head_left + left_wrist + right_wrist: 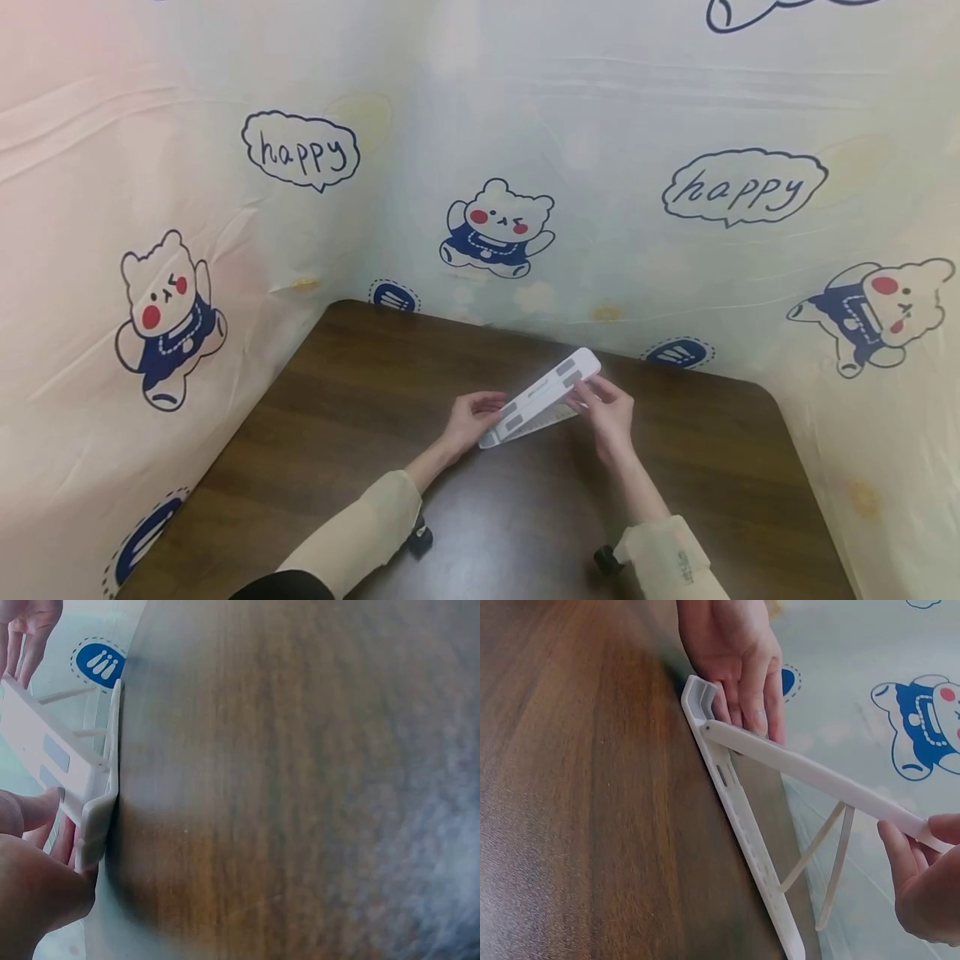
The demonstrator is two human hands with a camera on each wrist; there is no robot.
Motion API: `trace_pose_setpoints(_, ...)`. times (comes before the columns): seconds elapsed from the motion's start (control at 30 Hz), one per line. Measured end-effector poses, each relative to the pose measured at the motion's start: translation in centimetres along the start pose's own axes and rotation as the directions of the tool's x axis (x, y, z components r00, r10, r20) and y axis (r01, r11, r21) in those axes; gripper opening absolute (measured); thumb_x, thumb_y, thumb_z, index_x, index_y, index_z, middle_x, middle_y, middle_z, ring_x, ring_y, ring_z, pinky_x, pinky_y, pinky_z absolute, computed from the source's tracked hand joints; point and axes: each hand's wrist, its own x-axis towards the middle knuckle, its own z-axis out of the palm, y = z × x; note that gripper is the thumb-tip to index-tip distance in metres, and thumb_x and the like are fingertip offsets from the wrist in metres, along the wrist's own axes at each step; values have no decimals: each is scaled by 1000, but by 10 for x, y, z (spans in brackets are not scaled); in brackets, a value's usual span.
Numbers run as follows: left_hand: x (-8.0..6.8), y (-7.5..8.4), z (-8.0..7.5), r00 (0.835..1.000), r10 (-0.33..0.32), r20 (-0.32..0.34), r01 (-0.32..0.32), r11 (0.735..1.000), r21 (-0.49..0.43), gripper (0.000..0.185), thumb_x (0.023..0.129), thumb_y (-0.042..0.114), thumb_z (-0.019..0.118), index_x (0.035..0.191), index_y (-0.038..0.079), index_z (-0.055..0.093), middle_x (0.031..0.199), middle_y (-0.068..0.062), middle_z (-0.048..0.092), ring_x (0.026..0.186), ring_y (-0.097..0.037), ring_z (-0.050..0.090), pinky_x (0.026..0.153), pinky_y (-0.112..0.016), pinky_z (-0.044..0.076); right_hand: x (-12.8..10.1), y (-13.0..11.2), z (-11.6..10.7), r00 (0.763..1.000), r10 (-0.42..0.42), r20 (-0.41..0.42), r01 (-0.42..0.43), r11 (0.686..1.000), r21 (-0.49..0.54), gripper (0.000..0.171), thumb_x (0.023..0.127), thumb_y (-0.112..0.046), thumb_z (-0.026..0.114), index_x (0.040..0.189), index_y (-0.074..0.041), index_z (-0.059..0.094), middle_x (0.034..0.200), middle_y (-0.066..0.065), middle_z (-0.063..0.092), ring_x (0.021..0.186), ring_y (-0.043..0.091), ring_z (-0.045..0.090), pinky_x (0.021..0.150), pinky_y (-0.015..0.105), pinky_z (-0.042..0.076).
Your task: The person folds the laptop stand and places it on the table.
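A white folding stand (542,395) with grey pads is over the middle of the table, its upper panel tilted up from the base. My left hand (467,423) holds the hinge end; in the left wrist view its thumb (37,808) presses near a grey pad, with other fingers beneath. At the raised end my right hand (611,414) pinches the upper panel (810,774) between thumb and fingers. Beneath that panel, two thin support legs (835,866) hang toward the slotted base (750,840). One leg's end is near the base; whether it is seated I cannot tell.
The dark wooden table (337,375) has rounded far corners. Pale cloth (420,125) printed with bears and "happy" bubbles hangs close behind and along both sides. Small black devices (420,537) sit at both wrists.
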Motion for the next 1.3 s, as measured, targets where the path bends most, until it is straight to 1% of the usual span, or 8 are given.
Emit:
trace_pose_setpoints(0.1, 0, 0, 1, 1000, -1, -10, 1, 1000, 19, 30, 98, -7, 74, 128, -10, 75, 119, -29, 79, 113, -37, 77, 98, -32, 66, -2, 1, 0, 1000, -4, -6, 4, 1000, 14, 42, 105, 2, 69, 141, 22, 59, 87, -5, 77, 78, 7, 80, 80, 25, 69)
trace_pose_setpoints(0.4, -1, 8, 3, 1000, -2, 7, 1, 993, 119, 24, 102, 0, 73, 125, -3, 79, 126, -24, 80, 119, -37, 77, 104, -49, 64, -6, 2, 0, 1000, 11, -23, -11, 1000, -8, 39, 107, -3, 69, 137, 19, 62, 90, -6, 77, 82, 5, 80, 83, 24, 69)
trace_pose_setpoints(0.53, 1, 7, 4, 1000, 30, 7, -31, 993, 112, 26, 100, -3, 73, 125, -6, 77, 124, -27, 80, 117, -39, 77, 103, -46, 65, -5, 3, -1, 1000, -4, -31, 5, 1000, 21, 35, 106, -4, 71, 132, 19, 65, 87, -5, 78, 81, 7, 81, 83, 25, 69)
trace_pose_setpoints(0.77, -5, 11, -8, 995, 63, -73, -59, 997, 55, 36, 94, -14, 69, 130, -14, 69, 117, -36, 77, 114, -51, 76, 105, -56, 63, -5, 4, -3, 1000, -4, -15, 5, 999, 37, 34, 105, 0, 71, 132, 20, 65, 87, -5, 79, 82, 7, 81, 84, 26, 69)
trace_pose_setpoints(0.97, -11, 5, -25, 977, 35, -210, 15, 973, 231, 35, 89, -8, 70, 123, -6, 76, 104, -25, 82, 92, -37, 82, 84, -42, 69, -4, 3, -7, 1000, 3, 17, -3, 1000, 9, 39, 105, -1, 72, 136, 21, 63, 89, -6, 80, 84, 7, 82, 84, 27, 69)
trace_pose_setpoints(1.07, -12, -2, -31, 973, 40, -226, 34, 948, 315, 33, 86, -3, 70, 118, -3, 78, 94, -17, 83, 81, -23, 80, 75, -33, 64, -3, 2, -9, 999, 0, 37, 0, 1000, -3, 37, 104, 0, 72, 134, 20, 64, 90, -4, 81, 84, 8, 82, 85, 28, 69)
trace_pose_setpoints(1.17, -18, 1, -32, 984, -12, -176, 62, 958, 279, 35, 86, -4, 71, 121, -5, 77, 100, -19, 84, 81, -24, 81, 71, -33, 65, -3, 0, -11, 998, -3, 57, 4, 1000, -23, 39, 104, 0, 72, 138, 16, 63, 103, 4, 83, 87, 9, 82, 88, 31, 70)
trace_pose_setpoints(1.3, -31, 20, -29, 992, -87, -88, 103, 974, 199, 44, 87, -8, 74, 130, -10, 71, 121, -30, 78, 92, -36, 82, 72, -34, 69, -1, -5, -17, 995, -36, 88, 45, 994, -101, 53, 106, -2, 70, 157, 2, 54, 140, 28, 71, 92, 4, 81, 88, 30, 69)
